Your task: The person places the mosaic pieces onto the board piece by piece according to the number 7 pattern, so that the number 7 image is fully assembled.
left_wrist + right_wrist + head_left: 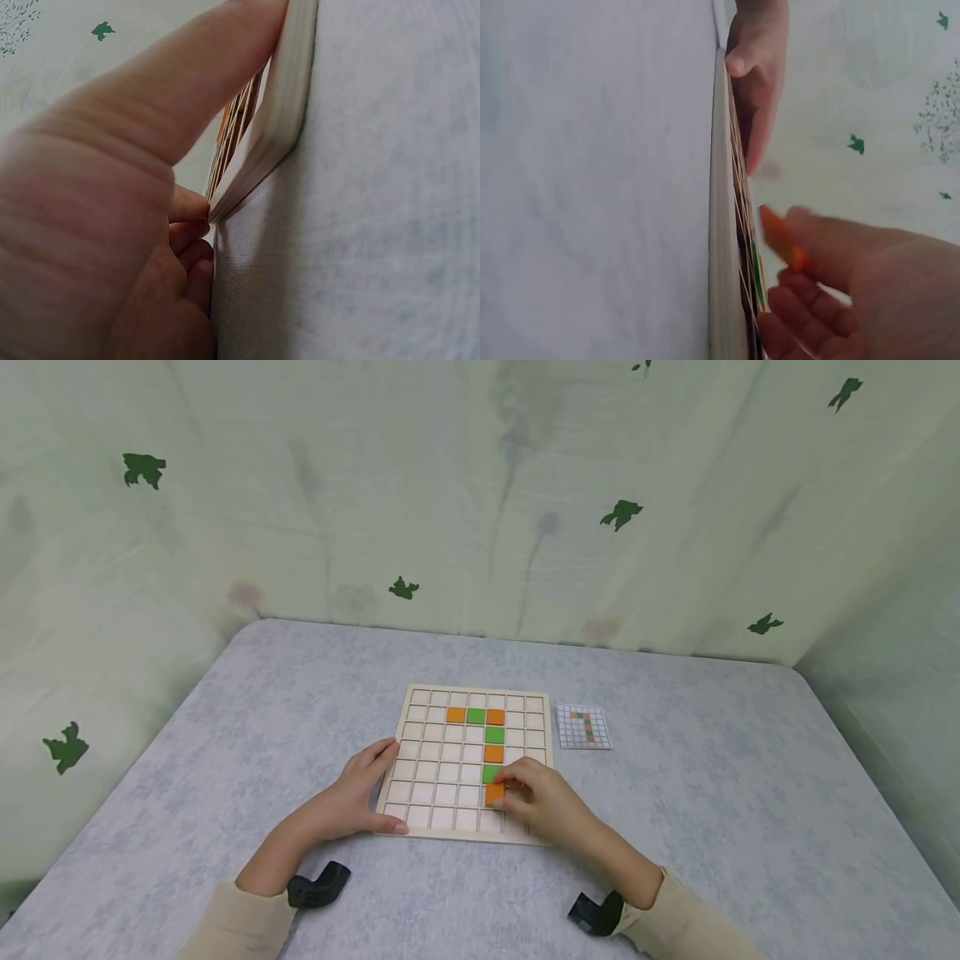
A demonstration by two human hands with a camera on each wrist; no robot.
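A square wooden grid board [430,834] lies on the table, with a bent line of green and orange square tiles in its cells. My left hand [351,796] holds the board's near left corner, thumb at the front rim and fingers along the left side. Over the lower right part of the grid, my right hand [551,806] pinches an orange tile [780,236] between thumb and fingers. The tile is tilted and raised off the board in the right wrist view. Just beyond it in the head view sits a green tile [491,773], partly covered by my fingertips.
A small pattern card [584,727] with a coloured line on a grid lies right of the board. The grey-blue table [712,793] reaches back to a pale curtain [465,485] with green bird shapes. Black wrist devices [319,885] show at both sleeves.
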